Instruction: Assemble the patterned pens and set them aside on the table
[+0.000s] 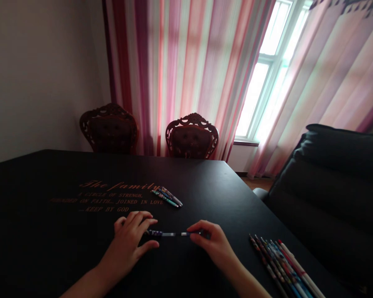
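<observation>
A slim pen point(168, 234) with a dark patterned end and pale sections lies crosswise in front of me, low over or on the black table point(205, 182). A dark stretch shows near its middle, and I cannot tell whether that is a gap between two pieces. My left hand point(133, 234) is beside the patterned end, thumb and fingers spread apart. At the other end, my right hand point(207, 238) pinches the pen between thumb and fingers, covering that tip. Beyond my hands lies a small bunch of pens point(168, 196) with patterned barrels.
Several more pens point(282, 265) lie side by side near the table's right edge. Two carved chairs point(112, 130) point(192, 138) stand at the far side, before striped curtains point(186, 62). A dark padded recliner point(335, 198) is on the right, past the table.
</observation>
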Tool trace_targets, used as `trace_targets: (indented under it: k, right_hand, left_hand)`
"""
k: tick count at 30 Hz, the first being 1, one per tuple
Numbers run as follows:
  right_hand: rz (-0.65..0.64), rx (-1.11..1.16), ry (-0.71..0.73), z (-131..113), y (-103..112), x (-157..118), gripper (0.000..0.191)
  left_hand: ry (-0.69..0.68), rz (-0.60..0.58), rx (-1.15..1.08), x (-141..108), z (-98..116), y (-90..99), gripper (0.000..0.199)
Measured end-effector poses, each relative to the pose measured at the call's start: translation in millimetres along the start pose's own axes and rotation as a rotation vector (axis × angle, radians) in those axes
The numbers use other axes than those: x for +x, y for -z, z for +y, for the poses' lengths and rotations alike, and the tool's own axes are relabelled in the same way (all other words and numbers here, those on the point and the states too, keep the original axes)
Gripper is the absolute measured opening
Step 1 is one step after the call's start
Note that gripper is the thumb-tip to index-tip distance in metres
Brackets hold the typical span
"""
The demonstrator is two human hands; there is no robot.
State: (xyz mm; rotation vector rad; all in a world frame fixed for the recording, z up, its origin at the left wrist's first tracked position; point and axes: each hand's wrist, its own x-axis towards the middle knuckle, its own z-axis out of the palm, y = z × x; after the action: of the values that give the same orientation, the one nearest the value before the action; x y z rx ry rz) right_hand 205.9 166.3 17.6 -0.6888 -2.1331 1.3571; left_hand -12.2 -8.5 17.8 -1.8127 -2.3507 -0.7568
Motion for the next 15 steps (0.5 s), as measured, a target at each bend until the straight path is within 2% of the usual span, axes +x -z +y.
trace_targets:
  k: [4, 6, 15]
  right_hand:
    - [0.036, -0.039, 0.002, 8, 11, 7, 0.018]
    - [0.035, -0.058, 0.001, 11, 11, 8, 0.018]
    - [0.023, -0.059, 0.037, 5, 8, 5, 0.013]
  left_hand:
    - [0.075, -0.08, -0.029, 5, -8, -1.6, 0.014]
    - [0.109, -0.097, -0.068, 6, -6, -1.0, 0.007]
    - [0.134, -0.14, -0.199, 6, 13, 9.6, 0.006]
